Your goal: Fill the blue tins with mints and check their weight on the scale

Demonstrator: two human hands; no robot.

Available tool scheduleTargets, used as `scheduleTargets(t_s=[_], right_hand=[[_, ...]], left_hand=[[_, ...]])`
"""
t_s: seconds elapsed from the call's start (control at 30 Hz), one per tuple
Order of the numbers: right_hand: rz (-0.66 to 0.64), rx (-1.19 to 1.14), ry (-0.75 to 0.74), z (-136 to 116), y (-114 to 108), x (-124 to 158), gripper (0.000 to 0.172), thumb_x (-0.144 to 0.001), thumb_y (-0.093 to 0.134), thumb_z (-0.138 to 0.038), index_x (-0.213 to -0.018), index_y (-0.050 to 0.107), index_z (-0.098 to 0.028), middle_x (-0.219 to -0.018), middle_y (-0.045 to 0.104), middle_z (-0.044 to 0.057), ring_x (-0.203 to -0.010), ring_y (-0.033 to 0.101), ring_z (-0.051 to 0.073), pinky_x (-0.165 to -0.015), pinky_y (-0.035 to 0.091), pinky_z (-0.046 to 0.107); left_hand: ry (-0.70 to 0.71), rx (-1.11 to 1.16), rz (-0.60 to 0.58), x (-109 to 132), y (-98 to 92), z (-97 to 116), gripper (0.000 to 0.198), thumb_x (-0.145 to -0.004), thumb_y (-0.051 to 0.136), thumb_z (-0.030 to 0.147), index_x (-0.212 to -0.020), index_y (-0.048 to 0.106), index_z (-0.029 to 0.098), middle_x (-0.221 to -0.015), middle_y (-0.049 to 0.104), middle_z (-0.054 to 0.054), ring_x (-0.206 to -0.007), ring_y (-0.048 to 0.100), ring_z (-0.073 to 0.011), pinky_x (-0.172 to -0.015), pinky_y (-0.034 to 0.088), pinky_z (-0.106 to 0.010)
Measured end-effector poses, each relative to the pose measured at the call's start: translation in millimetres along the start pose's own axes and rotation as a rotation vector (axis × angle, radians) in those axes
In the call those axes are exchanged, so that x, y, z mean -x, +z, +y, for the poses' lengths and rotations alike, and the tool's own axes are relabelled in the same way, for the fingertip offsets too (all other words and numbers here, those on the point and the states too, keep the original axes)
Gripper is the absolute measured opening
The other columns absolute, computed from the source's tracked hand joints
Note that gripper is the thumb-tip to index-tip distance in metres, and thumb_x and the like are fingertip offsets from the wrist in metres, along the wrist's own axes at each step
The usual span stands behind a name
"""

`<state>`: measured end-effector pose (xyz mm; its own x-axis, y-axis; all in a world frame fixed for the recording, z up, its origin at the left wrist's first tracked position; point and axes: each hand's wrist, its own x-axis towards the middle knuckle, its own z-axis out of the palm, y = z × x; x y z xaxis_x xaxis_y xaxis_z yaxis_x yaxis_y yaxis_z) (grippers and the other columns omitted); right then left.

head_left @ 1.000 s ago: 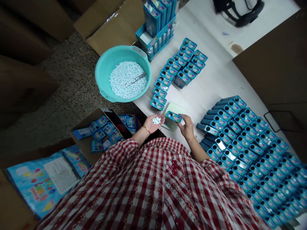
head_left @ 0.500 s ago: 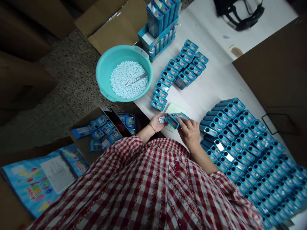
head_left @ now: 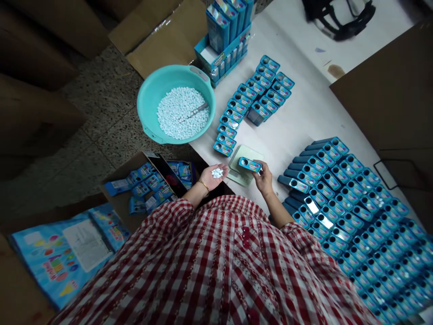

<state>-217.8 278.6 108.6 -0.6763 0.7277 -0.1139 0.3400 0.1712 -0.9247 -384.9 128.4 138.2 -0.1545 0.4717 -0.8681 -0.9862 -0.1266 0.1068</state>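
Note:
My left hand (head_left: 211, 177) is turned palm up, with a small heap of white candies (head_left: 218, 172) resting in it. My right hand (head_left: 265, 180) grips the end of a blue candy box (head_left: 249, 164). This box is upright, its printed top with a round hole facing me. It is over a pale green flat device (head_left: 241, 176), which looks like a small scale; whether they touch, I cannot tell. White shows inside the hole. Left of the scale, a teal basin (head_left: 149, 113) holds many more white candies (head_left: 179, 108) and a metal scoop (head_left: 198, 110).
Rows of similar blue boxes (head_left: 237, 106) stand beyond the scale. A large block of them (head_left: 348, 207) fills the right side. A display tray (head_left: 216, 63) sits behind the basin. Lower left are a carton of blue packets (head_left: 149, 180) and a printed blue bag (head_left: 61, 257).
The blue box has gone from tilted beside my left palm to upright over the scale. My left hand has moved a little left and opened flatter, with the candies in it.

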Motion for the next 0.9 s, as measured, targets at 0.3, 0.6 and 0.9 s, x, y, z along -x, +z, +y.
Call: scheduleTargets(t_s=[0.3, 0.6, 0.9], right_hand=[[0.157, -0.018, 0.032, -9.0, -41.2, 20.5, 0.059, -0.075, 0.061, -0.039, -0.128, 0.038, -0.027, -0.131, 0.045, 0.01, -0.113, 0.049, 0.021, -0.092, 0.044, 0.043], [0.373, 0.014, 0.044, -8.6, -54.0, 23.0, 0.045, -0.077, 0.057, -0.039, -0.118, 0.05, -0.023, -0.118, 0.054, 0.009, -0.095, 0.058, 0.019, -0.083, 0.049, 0.04], [0.178, 0.295, -0.188, -36.5, -42.8, 15.0, 0.053, -0.076, 0.06, -0.039, -0.125, 0.044, -0.024, -0.119, 0.051, 0.01, -0.101, 0.053, 0.022, -0.084, 0.048, 0.041]], left_hand=[[0.059, 0.071, 0.047, 7.2, -17.3, 13.1, 0.019, -0.082, 0.043, 0.013, -0.076, 0.06, 0.008, -0.076, 0.066, -0.013, -0.077, 0.065, -0.0178, -0.07, 0.054, -0.03], [0.247, 0.079, 0.011, 32.3, 5.2, 51.9, 0.023, -0.086, 0.039, 0.017, -0.077, 0.06, 0.01, -0.079, 0.066, -0.01, -0.079, 0.064, -0.0151, -0.071, 0.054, -0.028], [0.528, 0.046, -0.057, 44.8, 31.7, 117.4, 0.026, -0.089, 0.035, 0.025, -0.083, 0.057, 0.013, -0.086, 0.063, -0.008, -0.087, 0.062, -0.0133, -0.075, 0.054, -0.026]])
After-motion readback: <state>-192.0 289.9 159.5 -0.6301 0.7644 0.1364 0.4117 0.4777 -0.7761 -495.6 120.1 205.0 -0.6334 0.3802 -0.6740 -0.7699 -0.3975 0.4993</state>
